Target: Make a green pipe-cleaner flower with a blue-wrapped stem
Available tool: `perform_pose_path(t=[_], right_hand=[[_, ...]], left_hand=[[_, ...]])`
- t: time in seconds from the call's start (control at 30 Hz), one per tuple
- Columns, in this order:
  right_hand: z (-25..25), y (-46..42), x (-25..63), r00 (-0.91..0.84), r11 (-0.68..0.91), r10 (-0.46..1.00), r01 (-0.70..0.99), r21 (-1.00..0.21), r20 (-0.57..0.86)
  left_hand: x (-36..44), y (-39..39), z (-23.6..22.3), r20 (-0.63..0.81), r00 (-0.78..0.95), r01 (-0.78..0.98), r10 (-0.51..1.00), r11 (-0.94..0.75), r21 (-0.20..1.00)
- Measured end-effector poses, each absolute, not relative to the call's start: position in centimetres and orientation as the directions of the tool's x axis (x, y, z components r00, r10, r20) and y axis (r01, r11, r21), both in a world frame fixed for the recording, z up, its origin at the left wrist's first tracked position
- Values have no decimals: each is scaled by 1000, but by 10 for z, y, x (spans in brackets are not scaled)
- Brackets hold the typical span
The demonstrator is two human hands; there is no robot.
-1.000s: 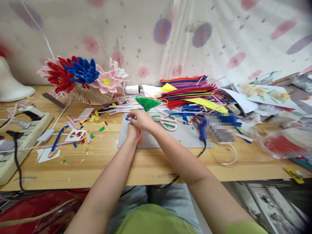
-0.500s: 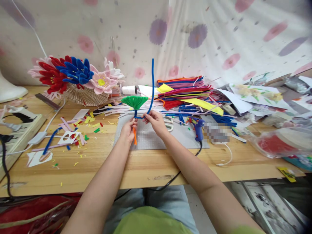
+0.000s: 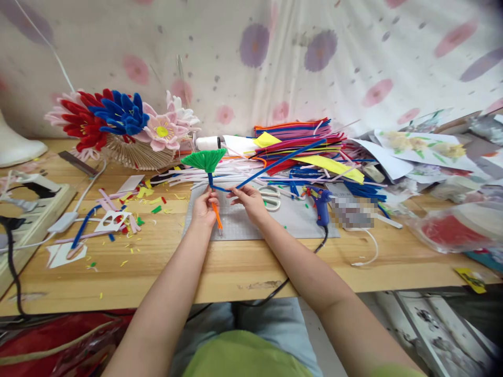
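My left hand (image 3: 205,207) is closed around the stem of a green fan-shaped pipe-cleaner piece (image 3: 204,158), whose orange stem end (image 3: 217,217) pokes out below my fingers. My right hand (image 3: 248,201) pinches a long blue pipe cleaner (image 3: 283,159) that is wound at the stem just under the green fan and slants up to the right. Both hands hover over a grey cutting mat (image 3: 271,217) on the wooden table (image 3: 165,262).
A stack of coloured pipe cleaners (image 3: 298,144) lies behind the mat. Scissors (image 3: 273,198) and a blue glue gun (image 3: 320,201) rest on the mat. Finished red, blue and pink flowers (image 3: 113,118) stand at back left. A power strip (image 3: 27,204) sits left, papers right.
The blue pipe cleaner, upright half a second ago, now slants to the right. The green fan has shifted slightly left. My hands, together a second ago, are a little apart.
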State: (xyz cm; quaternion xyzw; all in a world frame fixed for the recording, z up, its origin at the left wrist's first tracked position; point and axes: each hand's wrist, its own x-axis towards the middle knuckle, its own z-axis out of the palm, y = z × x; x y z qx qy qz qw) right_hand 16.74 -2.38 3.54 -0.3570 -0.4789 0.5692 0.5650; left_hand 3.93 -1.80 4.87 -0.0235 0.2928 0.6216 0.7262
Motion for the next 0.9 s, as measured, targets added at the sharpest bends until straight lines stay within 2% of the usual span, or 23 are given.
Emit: perform_pose_path(t=[0.1,0.23,0.3,0.47,0.53,0.7,0.9], right_hand=[[29,-20,166,-74,22,996,-356,-934,51],[25,-20,164,-71,-47,997,-391,-919,-21],[26,-21,164,-71,-71,996,-402,-913,-47],[30,-22,167,-36,-92,996,-410,-907,-84],[30,-22,168,-38,-90,996,-409,-908,-81],[29,-20,168,-34,-106,994,-451,-886,-102],[31,-20,165,-95,-288,954,-550,-784,-283]], left_hand=[[38,-17,45,-412,102,-940,905,223,258],[36,-18,43,-335,155,-938,929,245,245],[36,-19,45,-323,163,-929,932,255,268],[42,-21,50,-375,27,-905,927,182,385],[43,-21,50,-399,21,-898,917,193,395],[40,-22,48,-409,176,-920,896,297,255],[41,-31,49,-292,317,-913,902,374,163]])
